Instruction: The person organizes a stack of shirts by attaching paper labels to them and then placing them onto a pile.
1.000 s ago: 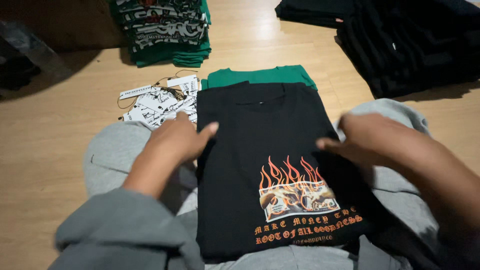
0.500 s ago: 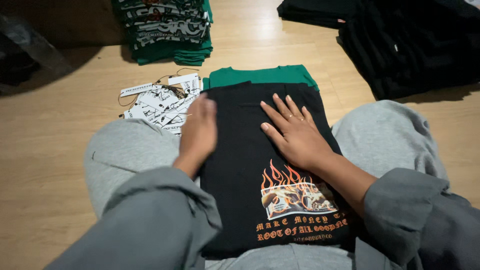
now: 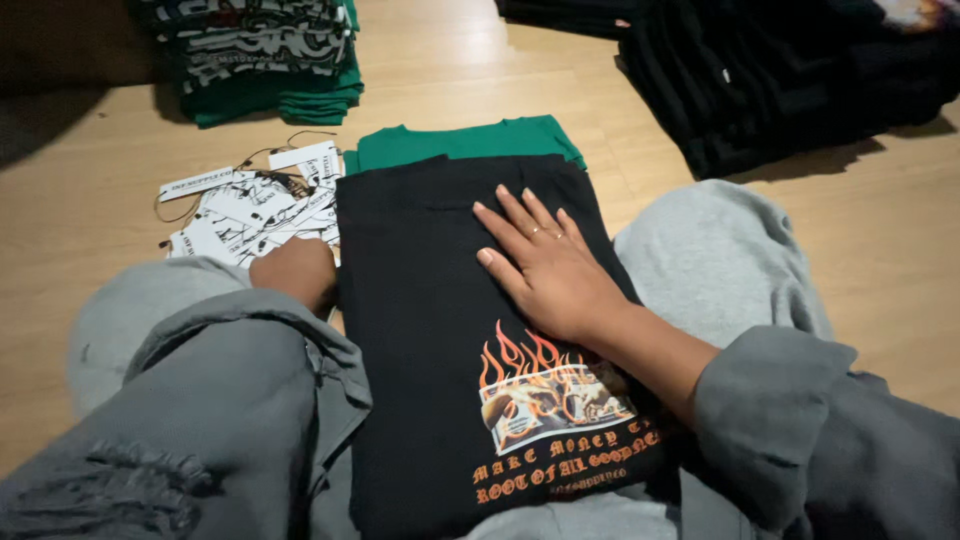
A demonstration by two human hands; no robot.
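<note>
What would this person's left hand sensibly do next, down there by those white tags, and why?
Probably pick up one tag. The left hand rests at the edge of the pile of white hang tags, while the right hand lies flat on the folded black T-shirt, pinning it. No tag shows on that shirt.

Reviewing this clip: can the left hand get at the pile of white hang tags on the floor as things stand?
Probably yes. The left hand is already at the near edge of the white hang tags, beside the folded black shirt, with nothing lying between them.
</note>
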